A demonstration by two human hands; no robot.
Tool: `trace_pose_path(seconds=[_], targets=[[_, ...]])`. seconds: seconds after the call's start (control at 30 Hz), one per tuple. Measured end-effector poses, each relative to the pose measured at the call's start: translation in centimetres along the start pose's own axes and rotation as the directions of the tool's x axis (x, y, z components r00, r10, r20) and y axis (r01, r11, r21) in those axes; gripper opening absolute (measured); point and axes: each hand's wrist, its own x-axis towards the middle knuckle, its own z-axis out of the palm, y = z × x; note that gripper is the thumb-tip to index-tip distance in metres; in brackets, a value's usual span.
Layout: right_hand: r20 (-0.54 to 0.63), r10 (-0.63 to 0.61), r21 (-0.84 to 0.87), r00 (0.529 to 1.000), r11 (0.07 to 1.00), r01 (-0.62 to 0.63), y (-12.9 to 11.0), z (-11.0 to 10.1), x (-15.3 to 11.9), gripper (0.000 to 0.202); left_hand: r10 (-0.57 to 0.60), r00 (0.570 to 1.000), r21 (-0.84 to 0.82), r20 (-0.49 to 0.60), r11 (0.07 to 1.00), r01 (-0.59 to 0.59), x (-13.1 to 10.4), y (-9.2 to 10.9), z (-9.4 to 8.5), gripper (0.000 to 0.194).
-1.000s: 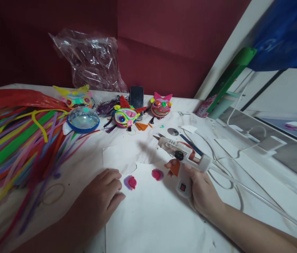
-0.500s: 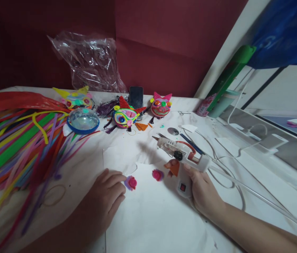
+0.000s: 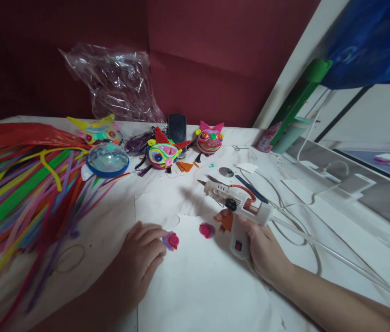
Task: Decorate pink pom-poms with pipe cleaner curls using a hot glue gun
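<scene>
Two bare hands are at work on my feed. Right hand (image 3: 267, 249): closed around the handle of a white glue gun (image 3: 241, 211), nozzle aimed left and far, a clear rod (image 3: 336, 256) trailing from its back toward the near right. Its fingers also hold an orange piece (image 3: 227, 223) beside the handle. Left hand (image 3: 145, 251): fingers loosely bent, thumb apart, index fingertip at the purple edge of the left pink flower (image 3: 172, 240) (I cannot tell from my end whether it presses there).

The right pink flower (image 3: 206, 230) lies between the hands, nearer the gun, on the white sheet (image 3: 195, 276). I log three decorated heads at the far side: yellow-horned (image 3: 100, 133) on the left, red-horned (image 3: 163, 154) in the middle, pink-eared (image 3: 210, 138) to its right. A phone (image 3: 177, 129) leans upright behind the middle one, an orange ridged triangle (image 3: 184, 166) just right of it. Far left, a clear dome (image 3: 107, 159) with a blue rim sits beside a heap of coloured strips (image 3: 25, 198).
</scene>
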Motion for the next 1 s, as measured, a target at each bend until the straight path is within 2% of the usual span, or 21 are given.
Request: trace_pose_path(seconds=[0.2, 0.33, 0.47, 0.6, 0.73, 0.83, 1.0], targets=[[0.036, 0.011, 0.006, 0.999, 1.0, -0.011, 0.1, 0.0, 0.0, 0.04, -0.009, 1.0, 0.006, 0.021, 1.0, 0.009, 0.3, 0.1, -0.2, 0.022], [0.042, -0.013, -0.045, 0.999, 0.999, 0.015, -0.1, 0.2, 0.0, 0.039, -0.025, 0.999, -0.011, -0.028, 1.0, 0.025, 0.3, 0.1, -0.4, 0.016], [0.171, -0.033, -0.093, 0.985, 0.994, 0.049, -1.2, 0.6, -0.5, 0.038, -0.023, 1.0, 0.024, -0.019, 0.999, 0.024, 0.0, 0.5, -0.9, 0.013], [0.308, 0.102, -0.354, 0.946, 0.935, 0.015, -1.9, 1.1, -1.7, 0.041, -0.022, 0.998, 0.061, 0.064, 0.998, 0.018, -0.4, 1.2, -1.7, 0.016], [0.419, 0.09, -0.532, 0.903, 0.83, 0.164, -2.1, 1.5, -2.7, 0.04, -0.05, 0.997, 0.061, 0.065, 0.997, 0.046, -0.7, 1.4, -1.6, 0.017], [0.447, 0.053, -0.569, 0.893, 0.788, 0.238, -2.3, 2.0, -2.9, 0.035, -0.066, 0.996, 0.061, 0.058, 0.996, 0.062, -0.7, 1.3, -1.3, 0.017], [0.476, 0.028, -0.579, 0.879, 0.762, 0.289, -2.6, 2.4, -2.9, 0.034, -0.085, 0.989, 0.091, 0.118, 0.993, 0.074, -0.5, 1.7, -1.7, 0.016]])
